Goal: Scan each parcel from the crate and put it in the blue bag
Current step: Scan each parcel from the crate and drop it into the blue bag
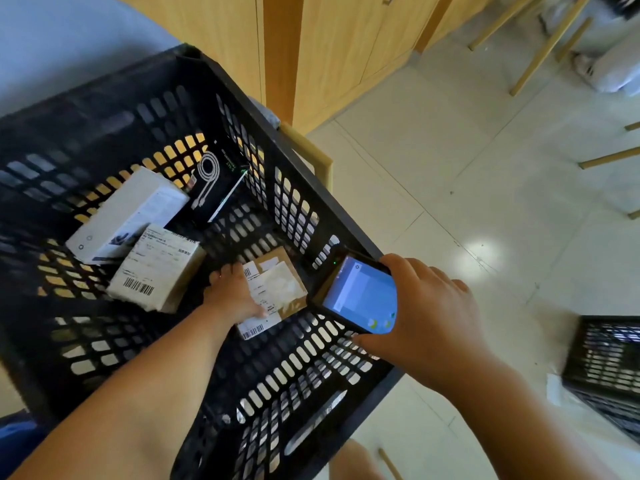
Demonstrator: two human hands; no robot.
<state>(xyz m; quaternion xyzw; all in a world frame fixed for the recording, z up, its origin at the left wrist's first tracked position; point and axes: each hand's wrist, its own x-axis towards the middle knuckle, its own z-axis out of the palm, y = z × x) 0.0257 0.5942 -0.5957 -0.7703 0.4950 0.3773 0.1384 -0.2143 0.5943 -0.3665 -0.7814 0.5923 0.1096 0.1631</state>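
A big black slatted crate (pixel 311 188) fills the left of the view. Inside it my left hand (pixel 232 292) reaches down and grips a flat brown parcel (pixel 280 285) with a white barcode label. My right hand (pixel 426 313) holds a handheld scanner (pixel 360 296) with a lit blue screen over the crate's right rim, just right of that parcel. Other parcels lie on the crate's floor: a labelled beige box (pixel 156 268), a long white box (pixel 128 213) and a black cable box (pixel 214 181). A bit of blue at the bottom left edge (pixel 17 441) may be the bag.
A second black crate (pixel 606 368) stands on the pale tiled floor at the right. Wooden cabinets (pixel 329 46) line the back, with wooden chair legs (pixel 547 46) and a person's white shoe at the upper right. The crate rests on a wooden stand (pixel 311 150).
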